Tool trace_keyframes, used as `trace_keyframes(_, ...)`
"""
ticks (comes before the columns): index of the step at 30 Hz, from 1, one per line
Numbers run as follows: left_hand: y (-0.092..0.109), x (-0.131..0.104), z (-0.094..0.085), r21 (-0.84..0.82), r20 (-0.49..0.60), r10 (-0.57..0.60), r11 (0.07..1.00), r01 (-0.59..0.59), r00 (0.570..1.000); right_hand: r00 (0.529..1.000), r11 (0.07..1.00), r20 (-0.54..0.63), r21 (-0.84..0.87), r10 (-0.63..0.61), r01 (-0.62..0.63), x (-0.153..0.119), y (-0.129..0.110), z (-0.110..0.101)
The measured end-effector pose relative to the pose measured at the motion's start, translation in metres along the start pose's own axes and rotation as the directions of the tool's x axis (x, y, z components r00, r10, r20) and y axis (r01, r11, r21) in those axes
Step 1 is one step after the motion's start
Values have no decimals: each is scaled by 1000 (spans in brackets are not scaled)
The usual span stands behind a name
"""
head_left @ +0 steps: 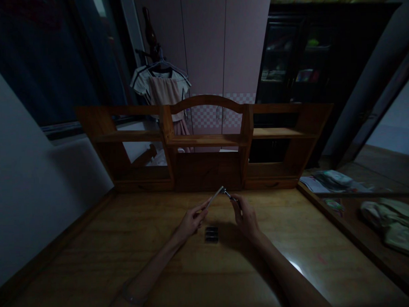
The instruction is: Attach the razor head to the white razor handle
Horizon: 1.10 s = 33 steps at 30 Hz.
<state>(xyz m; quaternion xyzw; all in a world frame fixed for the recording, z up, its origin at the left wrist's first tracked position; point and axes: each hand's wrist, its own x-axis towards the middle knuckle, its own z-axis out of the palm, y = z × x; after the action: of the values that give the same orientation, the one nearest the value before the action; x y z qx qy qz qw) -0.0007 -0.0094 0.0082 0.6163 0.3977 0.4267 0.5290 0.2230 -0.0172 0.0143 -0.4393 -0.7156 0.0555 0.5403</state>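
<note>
Above the wooden desk, my left hand (192,220) is closed on a thin pale strip (214,197) that slants up and to the right. My right hand (246,215) grips a slim tool with a dark handle and a shiny metal head (226,193). The tool's head meets or nearly meets the upper end of the strip; the exact contact is too small to tell. Several small dark pieces (212,234) lie in a stack of rows on the desk, between my two forearms and just below my hands.
The desktop (134,245) has a raised rim on both sides. A wooden shelf unit (207,140) stands along its back edge. To the right are papers and a plastic bag (337,178) and a crumpled pale cloth (395,223). Clothes (165,90) hang behind the shelf.
</note>
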Motion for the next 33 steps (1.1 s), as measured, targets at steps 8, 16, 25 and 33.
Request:
trace_keyframes(8,1,2,-3,21,-45,51,998,-51,998,1000,1000,-13,20,5,-4,2,-4,1)
trace_keyframes(16,-10,5,1,-168,56,15,986,-6,998,1000,999,17,40,-19,18,2,-4,3)
trace_keyframes(25,-16,7,3,-254,69,24,967,-5,997,999,999,31,44,-7,5,3,-7,4)
trace_keyframes(33,-18,8,-1,-215,130,-6,976,34,991,999,996,48,82,22,-25,0,-6,7)
